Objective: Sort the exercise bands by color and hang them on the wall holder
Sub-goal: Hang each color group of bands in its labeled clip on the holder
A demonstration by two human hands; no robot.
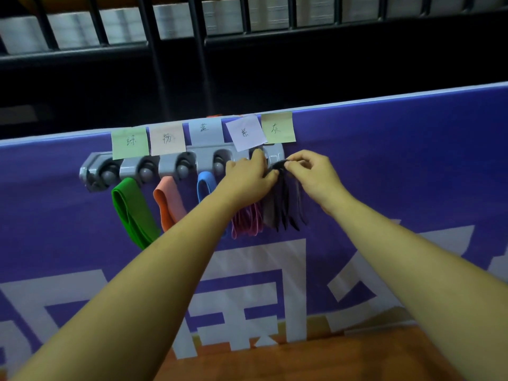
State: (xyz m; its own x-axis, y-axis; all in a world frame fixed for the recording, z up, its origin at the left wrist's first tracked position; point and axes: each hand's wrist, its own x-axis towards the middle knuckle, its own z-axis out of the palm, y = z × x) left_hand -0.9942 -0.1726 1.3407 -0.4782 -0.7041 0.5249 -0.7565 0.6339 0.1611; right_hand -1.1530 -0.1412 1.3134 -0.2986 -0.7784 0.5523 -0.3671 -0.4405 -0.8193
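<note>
A grey wall holder [132,167] with several hooks is fixed to a purple banner. A green band [132,210], an orange band [169,203] and a blue band [204,185] hang from it, left to right. A pink-purple band [247,221] hangs below my left hand [247,178]. Dark grey bands [283,207] hang at the rightmost hook. My left hand pinches their top from the left, and my right hand [313,174] pinches the same top from the right. The hook behind my fingers is hidden.
Sticky notes sit above each hook: green [129,143], peach [167,138], blue [205,130], lilac [246,132] and yellow-green [277,127]. The purple banner [398,160] spans the view, a wooden surface [330,358] lies below, and dark railings [192,50] stand behind.
</note>
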